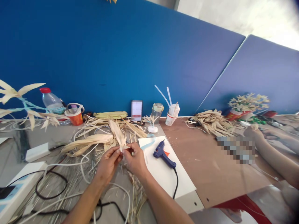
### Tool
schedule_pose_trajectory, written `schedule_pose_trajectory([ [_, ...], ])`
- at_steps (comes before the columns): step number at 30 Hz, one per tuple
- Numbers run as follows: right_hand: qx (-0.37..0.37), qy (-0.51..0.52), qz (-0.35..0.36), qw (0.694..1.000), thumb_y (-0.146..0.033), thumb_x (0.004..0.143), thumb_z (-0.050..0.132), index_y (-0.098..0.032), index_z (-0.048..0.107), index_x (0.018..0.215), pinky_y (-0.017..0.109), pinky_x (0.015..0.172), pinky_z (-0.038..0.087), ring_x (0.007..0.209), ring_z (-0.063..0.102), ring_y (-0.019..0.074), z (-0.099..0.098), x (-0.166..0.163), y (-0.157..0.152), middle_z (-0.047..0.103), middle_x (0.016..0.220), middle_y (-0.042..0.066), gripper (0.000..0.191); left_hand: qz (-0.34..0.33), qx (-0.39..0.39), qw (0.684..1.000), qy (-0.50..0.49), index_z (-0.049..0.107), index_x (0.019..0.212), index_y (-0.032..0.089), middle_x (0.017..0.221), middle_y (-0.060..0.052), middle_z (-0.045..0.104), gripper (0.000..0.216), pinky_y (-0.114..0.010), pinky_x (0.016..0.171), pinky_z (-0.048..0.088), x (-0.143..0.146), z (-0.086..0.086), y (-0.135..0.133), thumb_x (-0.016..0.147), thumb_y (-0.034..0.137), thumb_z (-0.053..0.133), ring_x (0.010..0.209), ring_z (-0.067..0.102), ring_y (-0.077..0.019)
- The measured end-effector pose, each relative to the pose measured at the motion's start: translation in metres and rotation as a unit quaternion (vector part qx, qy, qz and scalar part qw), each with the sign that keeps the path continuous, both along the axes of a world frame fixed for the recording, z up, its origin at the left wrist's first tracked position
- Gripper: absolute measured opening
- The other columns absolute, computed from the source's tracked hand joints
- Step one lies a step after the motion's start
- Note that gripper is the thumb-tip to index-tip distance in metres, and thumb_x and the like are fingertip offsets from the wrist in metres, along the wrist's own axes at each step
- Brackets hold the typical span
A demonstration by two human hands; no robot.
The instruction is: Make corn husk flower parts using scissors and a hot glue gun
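My left hand point(107, 165) and my right hand point(136, 160) meet over the table's near middle. Both pinch a small pale piece of corn husk point(121, 148) between thumb and fingers; the parts under the fingertips are hidden. Just beyond my hands, dried corn husks point(88, 142) lie in a loose pile, one broad husk point(115, 130) pointing up behind the held piece. To the right of my right hand, a dark blue glue gun point(163, 155) rests on white paper point(179, 182).
White and black cables point(51, 199) and husk scraps crowd the left, beside a power strip point(21, 189). Along the blue partition stand a bottle point(51, 101), a red cup point(75, 116), a phone point(136, 110) and a cup with sticks point(171, 118). At right, a co-worker's arm point(271, 154) reaches over the table.
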State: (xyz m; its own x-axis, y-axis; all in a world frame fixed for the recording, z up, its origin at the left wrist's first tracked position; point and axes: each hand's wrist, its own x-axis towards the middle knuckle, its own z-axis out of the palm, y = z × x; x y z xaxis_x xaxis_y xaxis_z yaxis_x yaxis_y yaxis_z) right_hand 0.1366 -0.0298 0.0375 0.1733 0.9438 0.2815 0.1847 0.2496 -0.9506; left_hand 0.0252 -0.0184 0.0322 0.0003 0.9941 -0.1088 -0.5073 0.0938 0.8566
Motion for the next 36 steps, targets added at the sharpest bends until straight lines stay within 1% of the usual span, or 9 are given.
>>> schedule_pose_trajectory([
  [1, 0.002, -0.004, -0.002, 1.0, -0.018, 0.071, 0.057, -0.018, 0.059, 0.073, 0.025, 0.062, 0.043, 0.063, 0.053, 0.0133, -0.001, 0.0, 0.001, 0.057, 0.069, -0.001, 0.003, -0.006, 0.004, 1.0, 0.001, 0.073, 0.071, 0.015, 0.064, -0.001, 0.065, 0.028, -0.019, 0.053, 0.04, 0.0, 0.0, 0.0, 0.05, 0.029, 0.085, 0.055, 0.049, -0.0076],
  [9, 0.046, -0.039, -0.011, 0.998, -0.012, 0.072, 0.052, -0.019, 0.063, 0.07, 0.024, 0.062, 0.041, 0.065, 0.054, 0.0136, -0.004, 0.003, 0.003, 0.058, 0.068, -0.001, 0.013, -0.047, 0.018, 0.999, 0.013, 0.073, 0.073, 0.015, 0.058, 0.001, 0.06, 0.027, -0.019, 0.05, 0.037, -0.002, -0.003, -0.002, 0.054, 0.031, 0.083, 0.051, 0.045, -0.0067],
  [15, 0.047, -0.055, -0.025, 0.997, -0.014, 0.073, 0.053, -0.019, 0.057, 0.065, 0.024, 0.059, 0.039, 0.063, 0.051, 0.0133, -0.005, 0.003, 0.003, 0.055, 0.065, -0.001, 0.01, -0.049, 0.035, 0.995, 0.074, 0.071, 0.077, 0.014, 0.06, 0.001, 0.063, 0.029, -0.02, 0.049, 0.038, -0.003, -0.007, 0.001, 0.058, 0.033, 0.08, 0.05, 0.047, -0.0079],
  [19, 0.031, -0.049, -0.031, 0.998, -0.018, 0.073, 0.054, -0.019, 0.055, 0.064, 0.024, 0.056, 0.037, 0.061, 0.049, 0.0132, -0.01, 0.002, 0.006, 0.053, 0.063, -0.001, 0.009, -0.042, 0.043, 0.992, 0.107, 0.069, 0.085, 0.013, 0.061, 0.001, 0.063, 0.035, -0.02, 0.046, 0.036, -0.004, -0.011, 0.003, 0.06, 0.034, 0.079, 0.047, 0.048, -0.0082],
  [24, -0.004, 0.004, -0.019, 1.0, -0.022, 0.073, 0.053, -0.019, 0.055, 0.068, 0.024, 0.058, 0.038, 0.062, 0.048, 0.0128, -0.013, 0.0, 0.01, 0.052, 0.063, -0.002, 0.006, -0.08, 0.025, 0.995, 0.063, 0.06, 0.105, 0.016, 0.058, 0.004, 0.062, 0.048, -0.018, 0.043, 0.031, -0.005, -0.008, 0.0, 0.064, 0.034, 0.077, 0.04, 0.044, -0.0057],
  [28, -0.039, 0.044, -0.029, 0.998, -0.024, 0.069, 0.056, -0.018, 0.054, 0.079, 0.024, 0.058, 0.038, 0.061, 0.046, 0.0125, -0.012, -0.001, 0.01, 0.05, 0.066, -0.004, 0.012, -0.11, 0.008, 0.993, 0.032, 0.06, 0.094, 0.017, 0.057, 0.004, 0.062, 0.042, -0.016, 0.042, 0.029, -0.007, -0.002, -0.002, 0.061, 0.032, 0.08, 0.039, 0.043, -0.0041],
  [32, -0.05, 0.018, -0.077, 0.996, -0.024, 0.062, 0.064, -0.018, 0.052, 0.084, 0.024, 0.057, 0.037, 0.06, 0.044, 0.0124, -0.008, 0.001, 0.009, 0.048, 0.068, -0.004, 0.025, -0.125, 0.005, 0.991, 0.037, 0.062, 0.08, 0.015, 0.056, 0.002, 0.062, 0.033, -0.016, 0.044, 0.03, -0.009, 0.0, -0.001, 0.06, 0.032, 0.08, 0.041, 0.043, -0.004],
  [34, -0.055, -0.024, -0.099, 0.993, -0.025, 0.061, 0.066, -0.018, 0.053, 0.079, 0.025, 0.057, 0.036, 0.06, 0.044, 0.0126, -0.006, 0.002, 0.008, 0.048, 0.067, -0.004, 0.024, -0.118, 0.008, 0.992, 0.046, 0.063, 0.077, 0.015, 0.056, 0.002, 0.062, 0.031, -0.017, 0.045, 0.03, -0.01, -0.001, 0.0, 0.059, 0.033, 0.08, 0.043, 0.043, -0.0049],
  [36, -0.065, -0.079, -0.1, 0.99, -0.026, 0.064, 0.064, -0.019, 0.052, 0.068, 0.024, 0.055, 0.034, 0.057, 0.044, 0.0126, -0.004, 0.004, 0.006, 0.048, 0.061, -0.004, 0.015, -0.106, 0.018, 0.992, 0.067, 0.063, 0.074, 0.015, 0.056, 0.001, 0.062, 0.029, -0.018, 0.046, 0.032, -0.009, -0.003, 0.001, 0.059, 0.033, 0.08, 0.045, 0.044, -0.0061],
])
